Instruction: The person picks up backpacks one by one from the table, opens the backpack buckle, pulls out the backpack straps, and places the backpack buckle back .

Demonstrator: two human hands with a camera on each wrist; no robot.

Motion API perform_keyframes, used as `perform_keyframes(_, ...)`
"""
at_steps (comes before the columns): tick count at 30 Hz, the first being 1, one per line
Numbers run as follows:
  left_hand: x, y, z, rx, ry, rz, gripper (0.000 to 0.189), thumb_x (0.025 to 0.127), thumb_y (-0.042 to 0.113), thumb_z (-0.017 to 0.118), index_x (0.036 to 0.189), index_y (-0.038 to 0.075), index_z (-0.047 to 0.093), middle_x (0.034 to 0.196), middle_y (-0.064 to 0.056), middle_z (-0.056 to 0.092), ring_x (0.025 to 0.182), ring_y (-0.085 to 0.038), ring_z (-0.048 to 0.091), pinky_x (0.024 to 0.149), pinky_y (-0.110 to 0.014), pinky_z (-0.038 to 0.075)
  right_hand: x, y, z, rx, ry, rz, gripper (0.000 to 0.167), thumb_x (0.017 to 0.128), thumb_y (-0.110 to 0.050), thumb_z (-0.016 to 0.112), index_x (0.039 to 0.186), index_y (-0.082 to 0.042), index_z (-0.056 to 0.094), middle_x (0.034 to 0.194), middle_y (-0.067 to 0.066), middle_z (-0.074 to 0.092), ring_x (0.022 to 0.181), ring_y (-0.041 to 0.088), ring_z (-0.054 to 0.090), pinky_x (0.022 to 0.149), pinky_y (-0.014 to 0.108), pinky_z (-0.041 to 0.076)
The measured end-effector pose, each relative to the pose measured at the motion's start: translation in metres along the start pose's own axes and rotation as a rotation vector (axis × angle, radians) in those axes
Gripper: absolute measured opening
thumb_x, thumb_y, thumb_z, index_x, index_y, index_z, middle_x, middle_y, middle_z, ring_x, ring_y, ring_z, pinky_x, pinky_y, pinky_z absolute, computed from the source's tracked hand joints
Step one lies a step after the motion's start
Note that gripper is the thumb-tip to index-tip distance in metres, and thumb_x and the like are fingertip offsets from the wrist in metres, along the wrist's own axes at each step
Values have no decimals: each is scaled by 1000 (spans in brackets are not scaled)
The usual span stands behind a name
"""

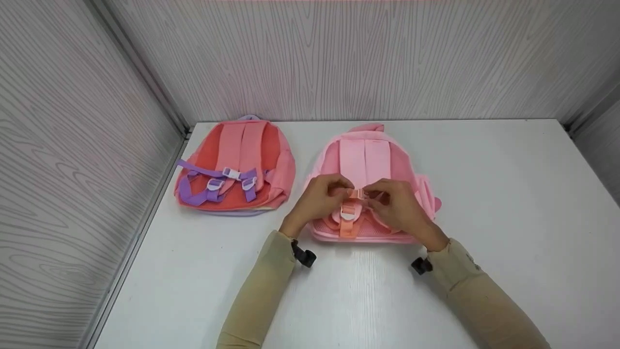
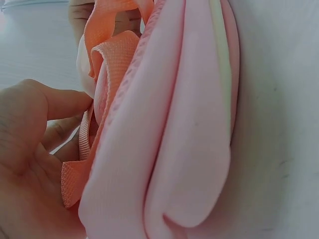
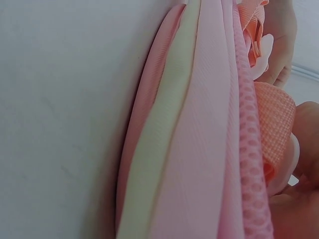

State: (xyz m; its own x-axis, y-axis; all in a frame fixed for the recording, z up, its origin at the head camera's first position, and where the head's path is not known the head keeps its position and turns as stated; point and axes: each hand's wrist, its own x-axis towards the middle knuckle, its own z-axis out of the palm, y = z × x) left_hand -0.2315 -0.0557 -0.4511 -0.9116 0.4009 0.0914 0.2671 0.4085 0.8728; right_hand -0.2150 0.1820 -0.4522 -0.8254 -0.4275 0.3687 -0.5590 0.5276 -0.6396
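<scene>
A light pink backpack [image 1: 402, 157] lies with its strap side up in the head view. Over its lower half, my left hand [image 1: 319, 198] and right hand [image 1: 398, 203] meet at a small buckle [image 1: 357, 194] on orange webbing. Thumb and fingertips of each hand pinch one end of it. Just below hangs an orange strap [image 1: 347, 229] with a white slider [image 1: 348, 213]. In the left wrist view, my left thumb and fingers close on orange webbing [image 2: 75, 181] beside the bag's edge. The right wrist view shows my right hand [image 3: 299, 209] mostly hidden behind the bag's mesh side [image 3: 251, 149].
To the left lies a coral backpack [image 1: 283, 165] with purple straps [image 1: 191, 196] and a white buckle [image 1: 231, 173]. Both bags rest on a white table [image 1: 499, 194]. Wood-grain panels [image 1: 339, 58] stand along its back and left sides.
</scene>
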Motion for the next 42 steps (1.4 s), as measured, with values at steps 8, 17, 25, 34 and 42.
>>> perform_keyframes(8, 1, 0, 4, -40, 4, -10, 13, 103, 15, 70, 113, 12, 78, 111, -2, 75, 98, -15, 62, 88, -29, 53, 0, -1, 0, -1, -3, 13, 21, 92, -5, 83, 113, -3, 82, 99, 11, 79, 82, 22, 71, 72, 41, 61)
perform_keyframes(17, 1, 1, 9, -69, 9, -9, 13, 103, 12, 70, 112, 8, 78, 109, -3, 76, 97, -13, 65, 92, -30, 54, 0, 0, 1, -15, 5, 3, 23, 91, -11, 86, 114, -5, 83, 97, 9, 78, 80, 21, 68, 71, 36, 59)
perform_keyframes(25, 1, 3, 15, -56, 34, -29, 12, 102, 11, 70, 112, 9, 78, 108, -2, 76, 95, -13, 63, 91, -29, 53, -3, 0, 1, -23, 22, -5, 20, 91, -8, 85, 111, -3, 83, 94, 10, 77, 78, 21, 66, 69, 34, 57)
perform_keyframes(34, 1, 6, 19, -42, 27, -26, 17, 103, 8, 66, 115, 9, 77, 110, -2, 76, 96, -11, 68, 91, -28, 56, -3, 0, 1, -21, 29, -29, 17, 91, -3, 82, 108, 0, 83, 92, 11, 76, 77, 20, 67, 66, 36, 57)
perform_keyframes(42, -2, 6, 5, 150, 11, 31, 17, 106, 18, 65, 117, 14, 78, 113, 1, 76, 106, -14, 66, 102, -38, 53, 0, -1, -1, 9, 32, -10, 18, 91, -4, 83, 109, -2, 83, 95, 10, 77, 81, 20, 69, 69, 34, 57)
